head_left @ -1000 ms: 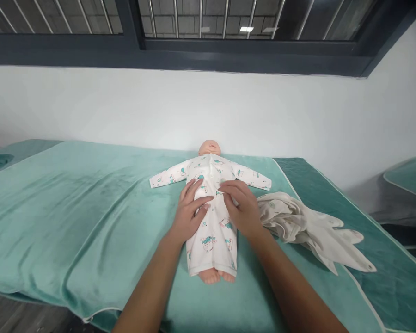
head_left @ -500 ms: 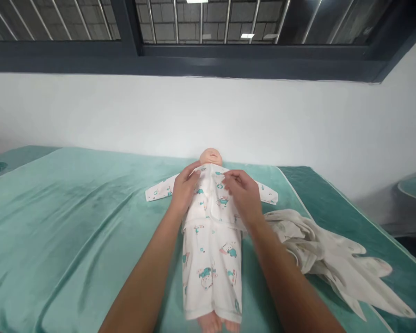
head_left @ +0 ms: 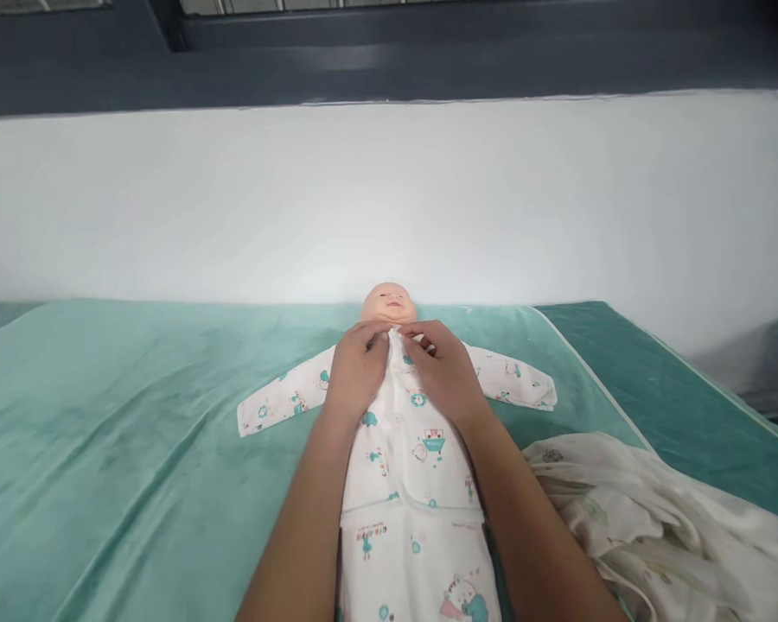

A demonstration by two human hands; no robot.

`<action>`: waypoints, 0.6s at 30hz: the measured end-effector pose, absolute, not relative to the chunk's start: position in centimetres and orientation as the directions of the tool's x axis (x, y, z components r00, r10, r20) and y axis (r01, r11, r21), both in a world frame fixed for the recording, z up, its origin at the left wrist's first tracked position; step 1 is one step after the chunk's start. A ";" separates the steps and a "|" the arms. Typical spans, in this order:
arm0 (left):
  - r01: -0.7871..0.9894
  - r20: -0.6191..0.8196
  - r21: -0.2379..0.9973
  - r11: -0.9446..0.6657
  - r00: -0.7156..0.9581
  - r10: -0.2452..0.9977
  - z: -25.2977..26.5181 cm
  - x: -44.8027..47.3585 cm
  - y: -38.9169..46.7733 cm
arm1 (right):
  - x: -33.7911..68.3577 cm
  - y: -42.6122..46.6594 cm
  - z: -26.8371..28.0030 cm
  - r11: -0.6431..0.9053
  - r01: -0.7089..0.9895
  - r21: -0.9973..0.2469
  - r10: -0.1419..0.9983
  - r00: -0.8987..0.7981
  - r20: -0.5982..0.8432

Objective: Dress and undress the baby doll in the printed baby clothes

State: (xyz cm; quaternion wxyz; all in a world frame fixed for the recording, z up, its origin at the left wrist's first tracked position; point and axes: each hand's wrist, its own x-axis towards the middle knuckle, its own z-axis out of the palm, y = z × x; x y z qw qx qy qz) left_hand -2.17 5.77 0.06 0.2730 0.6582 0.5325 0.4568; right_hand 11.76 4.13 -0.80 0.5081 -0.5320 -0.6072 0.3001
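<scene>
A baby doll (head_left: pixel 387 299) lies on its back, head toward the wall, dressed in a white printed shirt (head_left: pixel 394 445) with both sleeves spread sideways. Printed trousers (head_left: pixel 418 566) of the same pattern cover its legs. Just below the chin, my left hand (head_left: pixel 358 367) pinches the left edge of the shirt's collar. Opposite it, my right hand (head_left: pixel 446 367) has thumb and fingers closed on the collar's right edge. The two hands nearly meet over the front opening, and the fingertips partly hide the neckline. My forearms lie along either side of the doll's body.
A green sheet (head_left: pixel 136 449) with creases covers the surface under the doll. To the right lies a crumpled heap of white printed cloth (head_left: pixel 628 510), beside my right forearm. A white wall (head_left: pixel 298 199) rises behind the head, below a dark window frame (head_left: pixel 389 60).
Both hands have moved up from the chest to the collar and closed on its edges, coming nearer each other. The view has tilted down and come closer to the doll.
</scene>
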 end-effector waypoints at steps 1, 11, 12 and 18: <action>0.448 0.311 0.847 -0.287 0.020 0.950 0.2 -2.2 5.8 | 11.7 4.2 -0.8 0.267 0.345 -0.900 0.947 0.078 0.311; 0.434 0.306 0.870 -0.233 -0.106 0.946 0.2 -1.9 5.3 | 11.7 4.3 -0.6 0.344 0.431 -0.834 0.919 0.028 0.394; 0.429 0.306 0.873 -0.231 -0.114 0.945 0.1 -1.9 5.3 | 11.7 4.2 -0.6 0.340 0.430 -0.836 0.922 0.024 0.387; 0.419 0.314 0.875 -0.241 -0.114 0.942 0.0 -2.0 5.0 | 11.6 4.2 -0.8 0.336 0.383 -0.860 0.927 0.027 0.374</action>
